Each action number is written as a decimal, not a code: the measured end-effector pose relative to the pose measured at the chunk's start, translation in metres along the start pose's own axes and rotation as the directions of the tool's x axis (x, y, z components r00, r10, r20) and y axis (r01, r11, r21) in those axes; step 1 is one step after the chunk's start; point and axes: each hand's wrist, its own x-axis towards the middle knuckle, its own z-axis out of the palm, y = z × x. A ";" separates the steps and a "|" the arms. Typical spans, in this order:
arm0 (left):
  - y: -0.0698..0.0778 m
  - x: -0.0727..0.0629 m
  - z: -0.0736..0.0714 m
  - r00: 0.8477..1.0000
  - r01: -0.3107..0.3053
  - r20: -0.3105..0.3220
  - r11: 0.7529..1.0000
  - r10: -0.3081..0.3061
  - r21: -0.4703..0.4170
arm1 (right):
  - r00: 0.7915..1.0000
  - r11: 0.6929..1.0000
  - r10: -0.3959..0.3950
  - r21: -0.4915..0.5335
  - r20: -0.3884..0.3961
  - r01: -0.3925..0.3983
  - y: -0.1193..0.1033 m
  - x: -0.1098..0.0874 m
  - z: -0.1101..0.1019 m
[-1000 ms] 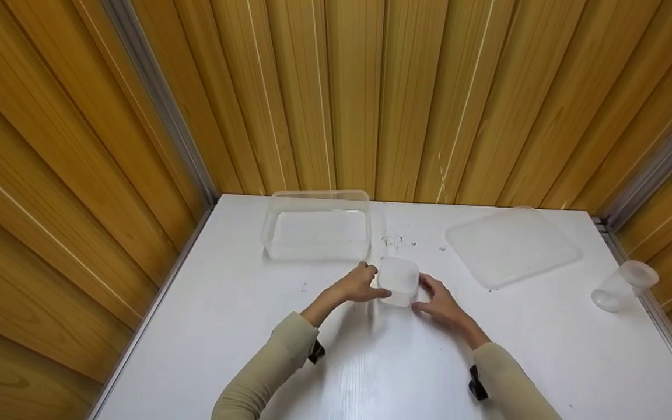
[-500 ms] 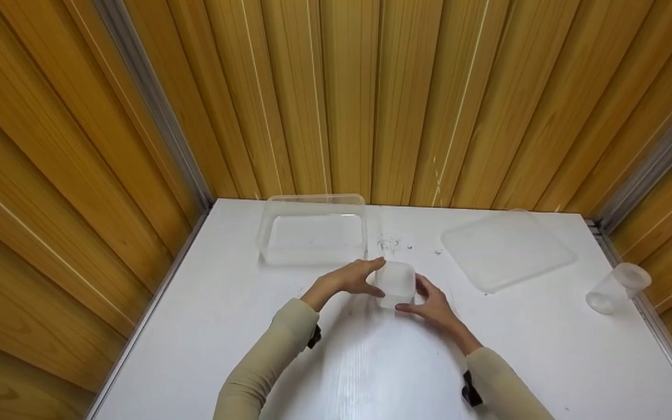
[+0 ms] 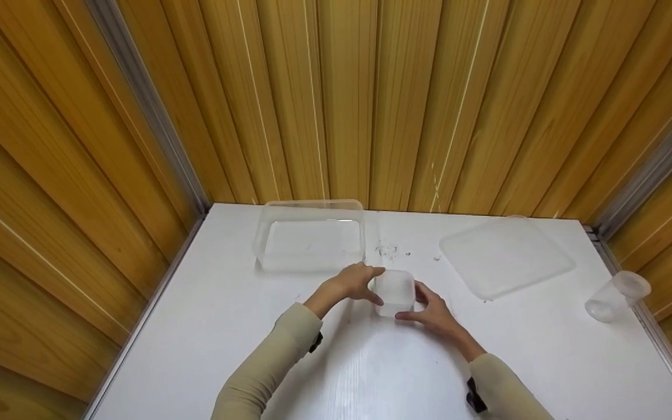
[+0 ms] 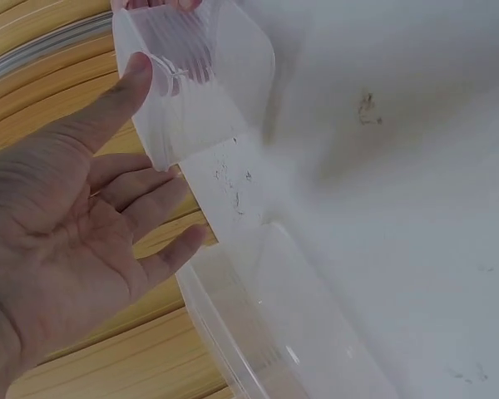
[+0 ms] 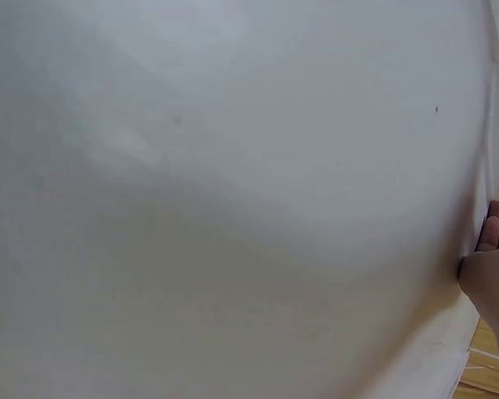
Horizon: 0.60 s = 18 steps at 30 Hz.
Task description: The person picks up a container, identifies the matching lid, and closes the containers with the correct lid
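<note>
A small square translucent plastic container [image 3: 395, 290] with a flat whitish lid-like top stands upright between both hands. My left hand [image 3: 349, 283] holds it from the left, thumb at the near corner and forefinger at the far one. In the left wrist view, the left thumb [image 4: 131, 79] lies against the container's rim, while the other fingers bend loosely by its corner. The right hand [image 3: 434, 309] grips the opposite side, its thumb across the near face and its fingers along the right wall. Only part of the right hand [image 5: 492, 249] shows in the right wrist view.
Behind the left hand stands a large clear rectangular box [image 3: 312, 265]. A flat translucent lid [image 3: 508, 256] lies at the back right. A clear plastic cylinder [image 3: 616, 297] lies near the right edge of the white table [image 3: 196, 350]. Wood-grain panels [image 3: 347, 105] enclose the table.
The right thumb has slid left across the container's near face. The left forefinger has straightened toward the far corner. The head view has tilted slightly upward.
</note>
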 end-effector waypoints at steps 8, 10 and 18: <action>0.005 0.003 0.003 0.991 -0.107 -0.054 0.968 0.122 0.229 | 0.999 0.999 0.029 0.018 0.027 -0.030 -0.001 0.001 -0.004; 0.006 0.005 0.009 0.987 -0.129 -0.065 0.962 0.148 0.239 | 0.999 0.999 0.033 0.011 0.026 -0.033 -0.001 0.002 -0.004; 0.018 0.027 0.057 0.984 -0.030 -0.169 0.985 0.059 0.169 | 1.000 1.000 0.013 0.006 0.028 -0.013 0.001 -0.002 -0.001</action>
